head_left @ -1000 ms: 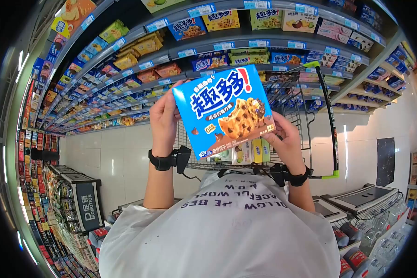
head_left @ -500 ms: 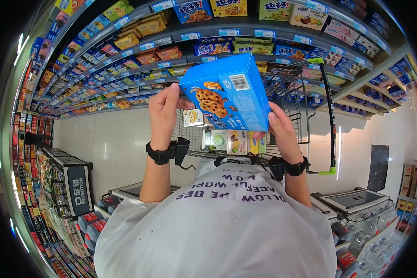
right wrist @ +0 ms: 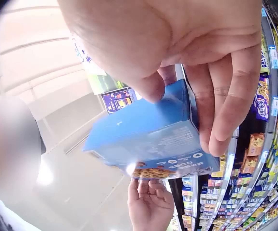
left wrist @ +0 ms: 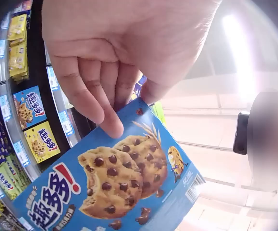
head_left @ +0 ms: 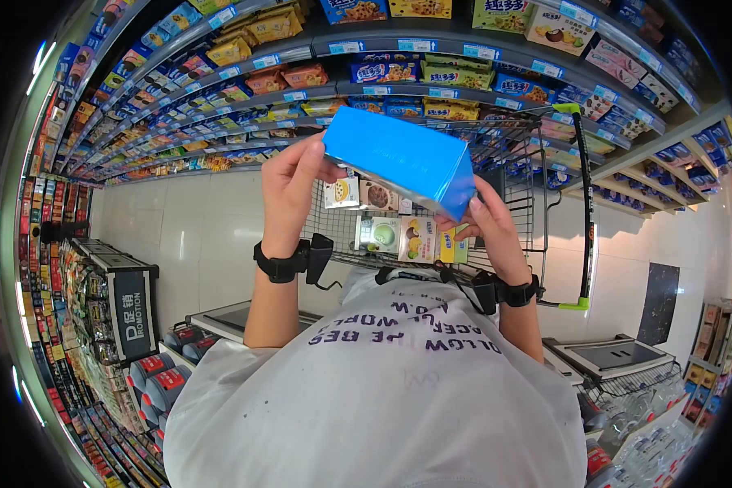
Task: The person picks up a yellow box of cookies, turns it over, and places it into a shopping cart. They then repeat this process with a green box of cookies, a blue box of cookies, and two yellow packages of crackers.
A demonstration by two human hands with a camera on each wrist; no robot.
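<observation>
Both hands hold a blue cookie box (head_left: 398, 154) in front of the chest, above the shopping cart (head_left: 586, 211). In the head view a plain blue side faces up, with the box slanting down to the right. My left hand (head_left: 289, 195) pinches its left end between thumb and fingers. At the right end, my right hand (head_left: 496, 232) grips a corner, thumb on the near side. A panel of the box (left wrist: 115, 168) with chocolate-chip cookies shows in the left wrist view. The right wrist view has the box (right wrist: 139, 120) spanning between both hands.
Inside the cart lie several boxes, among them a pale green one (head_left: 378, 234) and a yellow one (head_left: 450, 246). Shelves (head_left: 415, 46) of biscuits curve across the front. A promotion stand (head_left: 130, 305) is at left; bottles with red labels (head_left: 167, 386) stand behind.
The box has been turned over between the hands: its printed front faced up first, then a cookie panel with a barcode, now a plain blue side. Both hands keep hold of its ends.
</observation>
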